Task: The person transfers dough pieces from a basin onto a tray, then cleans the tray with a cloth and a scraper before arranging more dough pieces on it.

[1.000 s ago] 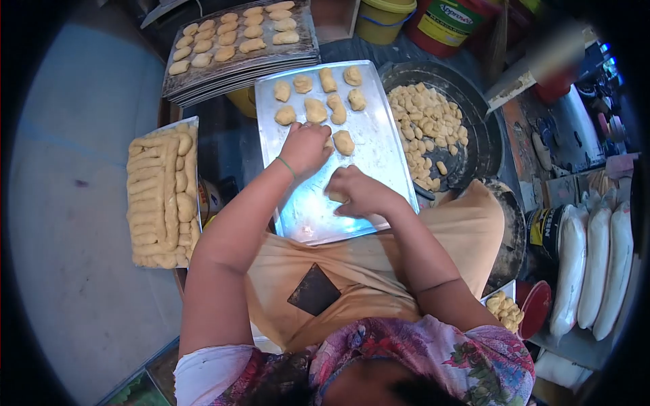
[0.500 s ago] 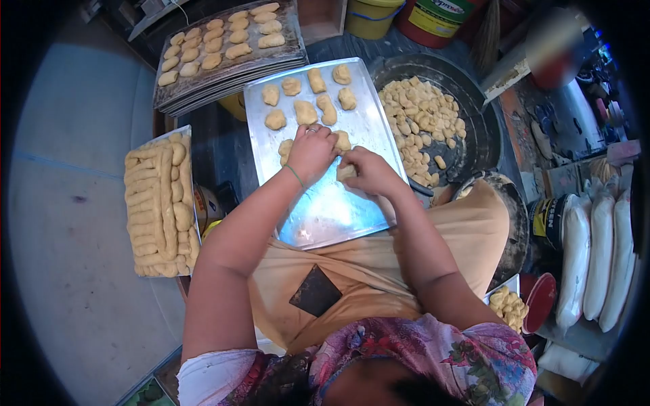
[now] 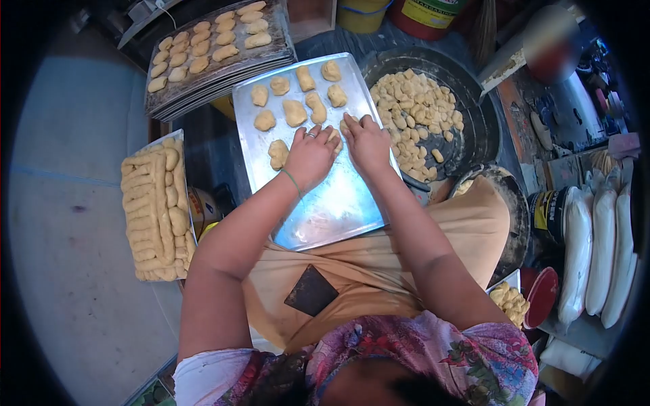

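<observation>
A shiny metal tray (image 3: 325,210) lies tilted across the lap, with several pale dough pieces on its upper half. My left hand (image 3: 311,154) rests on the tray with its fingers pressed together on a dough piece (image 3: 336,140) that is mostly covered. Beside it, my right hand (image 3: 367,143) touches another dough piece (image 3: 349,124) at the tray's right side, its fingers bent over it and partly hiding it. A lone dough piece (image 3: 278,154) sits left of my left hand.
Stacked trays with dough pieces (image 3: 220,81) stand at the upper left. A tray of long dough strips (image 3: 152,210) is at the left. A black basin (image 3: 474,135) of small dough lumps sits right of the metal tray. Long plastic-wrapped packs (image 3: 575,254) hang at the far right.
My right hand has moved up the tray, from beside a dough piece low near my left hand to one at the right. The whole view has shifted slightly.
</observation>
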Tool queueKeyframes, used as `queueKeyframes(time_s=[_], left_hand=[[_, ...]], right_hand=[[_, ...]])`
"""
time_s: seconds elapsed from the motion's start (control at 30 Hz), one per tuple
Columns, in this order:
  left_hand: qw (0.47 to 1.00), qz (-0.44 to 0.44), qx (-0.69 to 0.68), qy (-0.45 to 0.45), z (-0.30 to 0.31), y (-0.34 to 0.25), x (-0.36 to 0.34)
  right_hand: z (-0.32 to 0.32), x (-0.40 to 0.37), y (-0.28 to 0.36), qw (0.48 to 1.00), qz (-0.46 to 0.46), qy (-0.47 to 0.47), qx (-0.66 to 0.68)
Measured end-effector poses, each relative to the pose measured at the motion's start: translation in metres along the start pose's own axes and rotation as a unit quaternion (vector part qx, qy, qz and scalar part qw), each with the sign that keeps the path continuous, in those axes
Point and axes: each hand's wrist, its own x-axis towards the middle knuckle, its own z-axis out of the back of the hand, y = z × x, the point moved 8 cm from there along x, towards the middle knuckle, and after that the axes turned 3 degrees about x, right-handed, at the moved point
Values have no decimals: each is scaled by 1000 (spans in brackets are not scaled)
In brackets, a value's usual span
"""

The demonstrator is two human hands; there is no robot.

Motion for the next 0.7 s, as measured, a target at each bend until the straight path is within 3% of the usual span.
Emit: queueKeyframes(time_s=[0.07, 0.1, 0.17, 0.27, 0.4, 0.43, 0.53, 0.7], left_hand=[[1000, 6, -5, -3, 3, -1, 1], [998, 17, -21, 51, -3, 1, 1], [997, 23, -30, 66, 6, -6, -5], [987, 41, -40, 153, 33, -21, -20], [974, 60, -71, 206, 64, -43, -51], [973, 74, -83, 203, 62, -47, -55], [973, 98, -100, 183, 56, -51, -54], [979, 83, -83, 165, 44, -42, -37]], right_hand=[[-3, 1, 2, 1000, 11, 0, -28], [-4, 1, 3, 999, 20, 3, -40], [-2, 2, 1, 996, 39, 40, -63], [14, 14, -46, 962, -73, 31, 263], [20, 37, -190, 875, -273, -54, 395], [-1, 36, -232, 857, -328, -54, 394], [-84, 30, -300, 924, -317, 127, 173], [-178, -8, -305, 907, -236, 350, 4]])
